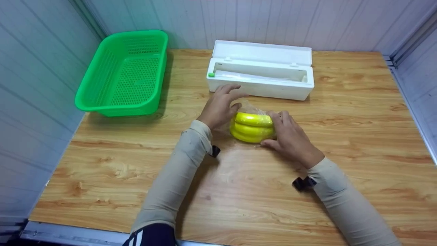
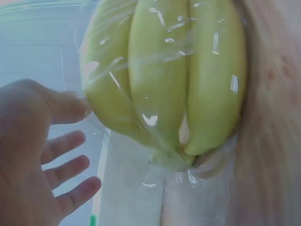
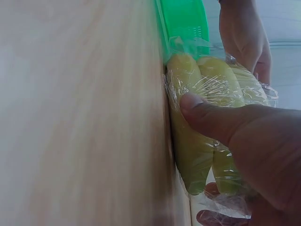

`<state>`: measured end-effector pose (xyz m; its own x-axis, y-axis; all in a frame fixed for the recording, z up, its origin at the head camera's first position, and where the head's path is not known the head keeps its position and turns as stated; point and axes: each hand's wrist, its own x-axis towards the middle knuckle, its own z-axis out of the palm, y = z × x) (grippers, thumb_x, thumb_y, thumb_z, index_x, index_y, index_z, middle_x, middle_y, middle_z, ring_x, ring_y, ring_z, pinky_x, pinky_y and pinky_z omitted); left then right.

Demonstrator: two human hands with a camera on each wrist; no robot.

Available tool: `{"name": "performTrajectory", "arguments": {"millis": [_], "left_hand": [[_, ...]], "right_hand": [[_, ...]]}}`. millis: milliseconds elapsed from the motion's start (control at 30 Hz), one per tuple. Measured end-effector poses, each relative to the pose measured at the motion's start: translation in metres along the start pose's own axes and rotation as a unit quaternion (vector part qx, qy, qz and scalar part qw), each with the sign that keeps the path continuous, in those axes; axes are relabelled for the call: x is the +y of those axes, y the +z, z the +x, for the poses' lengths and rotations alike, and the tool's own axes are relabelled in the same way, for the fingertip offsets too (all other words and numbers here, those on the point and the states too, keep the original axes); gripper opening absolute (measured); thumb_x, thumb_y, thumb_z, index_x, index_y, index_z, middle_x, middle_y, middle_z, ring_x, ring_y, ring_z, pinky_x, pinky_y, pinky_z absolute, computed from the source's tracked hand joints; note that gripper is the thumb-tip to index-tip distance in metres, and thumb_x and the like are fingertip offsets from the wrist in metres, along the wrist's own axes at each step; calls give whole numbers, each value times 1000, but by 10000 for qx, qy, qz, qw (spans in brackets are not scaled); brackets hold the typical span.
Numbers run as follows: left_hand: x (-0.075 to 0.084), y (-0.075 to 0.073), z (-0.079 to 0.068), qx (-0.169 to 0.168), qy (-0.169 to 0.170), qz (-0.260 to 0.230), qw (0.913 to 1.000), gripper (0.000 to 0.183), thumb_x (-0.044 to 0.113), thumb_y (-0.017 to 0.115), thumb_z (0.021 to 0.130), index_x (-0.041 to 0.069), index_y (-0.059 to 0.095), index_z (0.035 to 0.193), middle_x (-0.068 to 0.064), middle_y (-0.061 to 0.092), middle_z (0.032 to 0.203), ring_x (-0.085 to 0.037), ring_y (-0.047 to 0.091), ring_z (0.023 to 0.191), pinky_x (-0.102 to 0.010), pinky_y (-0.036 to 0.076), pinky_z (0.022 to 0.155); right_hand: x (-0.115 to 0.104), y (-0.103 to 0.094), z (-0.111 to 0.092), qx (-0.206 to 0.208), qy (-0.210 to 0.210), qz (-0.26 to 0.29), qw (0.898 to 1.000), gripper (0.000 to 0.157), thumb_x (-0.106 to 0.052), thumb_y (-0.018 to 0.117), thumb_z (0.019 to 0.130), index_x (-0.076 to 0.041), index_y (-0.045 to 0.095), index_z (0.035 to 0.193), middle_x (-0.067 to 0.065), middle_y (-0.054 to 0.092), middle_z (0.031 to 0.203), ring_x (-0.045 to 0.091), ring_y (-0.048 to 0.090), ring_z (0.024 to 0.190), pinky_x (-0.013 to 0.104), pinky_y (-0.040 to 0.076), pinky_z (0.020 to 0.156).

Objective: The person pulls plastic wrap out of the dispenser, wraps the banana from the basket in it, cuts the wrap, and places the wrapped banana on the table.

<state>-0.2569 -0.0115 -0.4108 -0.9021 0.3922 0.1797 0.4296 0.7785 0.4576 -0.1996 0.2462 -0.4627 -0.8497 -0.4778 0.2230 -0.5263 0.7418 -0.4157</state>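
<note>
A bunch of yellow bananas (image 1: 252, 128) lies on the wooden table, wrapped in clear cling film (image 1: 250, 107). My right hand (image 1: 293, 141) grips the bunch from its right end. In the right wrist view the thumb (image 3: 211, 117) presses on the near side of the wrapped bananas, with fingertips partly visible beyond them. My left hand (image 1: 222, 106) is at the bunch's left end. The left wrist view shows its thumb (image 2: 66, 106) at the film beside the bananas (image 2: 160, 75), while the other fingers are spread apart and hold nothing.
Behind the bunch stands a white cling film box (image 1: 261, 90), its lid (image 1: 261, 54) raised and a green slider (image 1: 211, 74) at its left. A green plastic basket (image 1: 136, 111) sits at the back left. Panel walls border the table (image 1: 119, 184) at the back and sides.
</note>
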Motion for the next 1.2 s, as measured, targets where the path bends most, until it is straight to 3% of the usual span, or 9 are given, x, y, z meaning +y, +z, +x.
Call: {"name": "performTrajectory", "arguments": {"millis": [100,233,500,700,867,1200], "left_hand": [[1,-4,3,-2,63,312,9995,20,24,65,99,22,74,117,3,62,134,-16,52,125,-34,38,108],[4,-9,-1,365,68,592,9976,17,26,64,100,19,77,109,5,72,113,-14,63,108,-37,41,103],[6,-11,-19,1047,629,1053,9869,18,23,62,101,16,77,109,2,75,104,-16,68,98,-39,43,103],[4,-2,-39,1451,1059,939,9792,18,22,60,102,15,76,105,1,74,99,-17,68,94,-39,46,100],[2,8,-51,1516,1378,897,9747,15,20,60,102,14,73,100,-1,69,92,-18,65,87,-39,49,93],[3,32,-61,1261,1636,983,9735,16,13,50,103,10,62,93,-6,54,94,-23,56,77,-38,49,86]], "right_hand": [[-1,1,0,-36,41,-10,10000,87,-43,84,80,-16,34,146,14,42,109,29,47,87,42,43,72],[-1,2,-1,-41,77,-49,10000,87,-44,83,80,-16,34,145,13,41,105,28,45,85,40,41,70],[0,-2,-1,-213,300,-164,9992,88,-49,80,83,-10,33,147,13,43,104,28,45,83,41,42,69],[-2,-4,1,-337,372,-246,9984,89,-51,78,84,-6,34,146,14,45,104,28,45,83,41,42,68],[-4,-4,2,-274,436,-326,9981,89,-51,80,80,-6,37,143,13,46,103,28,46,83,42,43,68],[-7,-4,6,-342,696,-443,9960,94,-48,86,75,-3,38,141,16,46,106,30,48,86,45,46,71]]}}
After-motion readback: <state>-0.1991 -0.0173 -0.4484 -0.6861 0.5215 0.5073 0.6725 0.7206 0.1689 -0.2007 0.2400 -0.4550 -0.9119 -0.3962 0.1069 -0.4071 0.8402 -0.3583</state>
